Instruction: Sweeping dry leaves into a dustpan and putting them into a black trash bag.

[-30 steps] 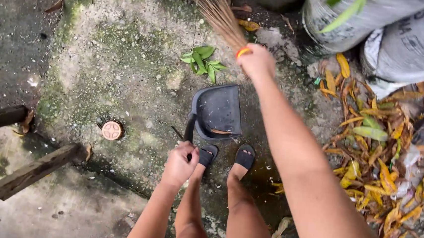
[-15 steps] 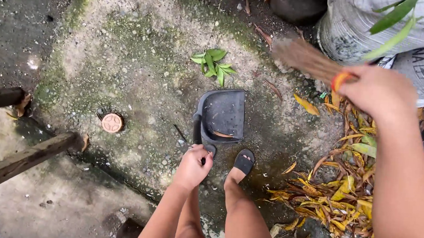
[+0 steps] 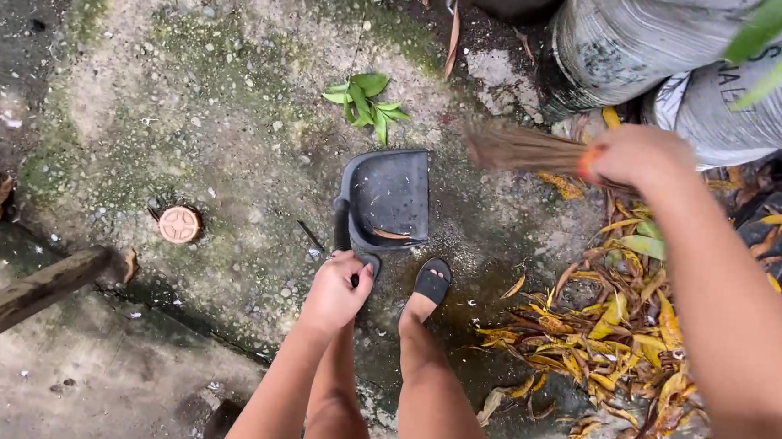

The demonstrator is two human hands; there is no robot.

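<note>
Head view: dark dustpan [image 3: 385, 198] rests on mossy concrete, its handle gripped by closed left hand [image 3: 335, 291]; light, rigid plastic. Stick broom [image 3: 520, 150], springy, is clenched at its bound end by right hand [image 3: 638, 157].

A single head-worn camera looks almost straight down from standing height at a mossy concrete ground [image 3: 214, 125], the wearer's bare legs and black sandals at the bottom centre. The forearms enter from the lower edge, so the left hand [image 3: 336, 289] sits near mid-frame and the right hand [image 3: 638, 159] upper right. Grey woven sacks [image 3: 660, 46] fill the top right corner, weathered wooden beams [image 3: 18, 299] the left edge.
</note>
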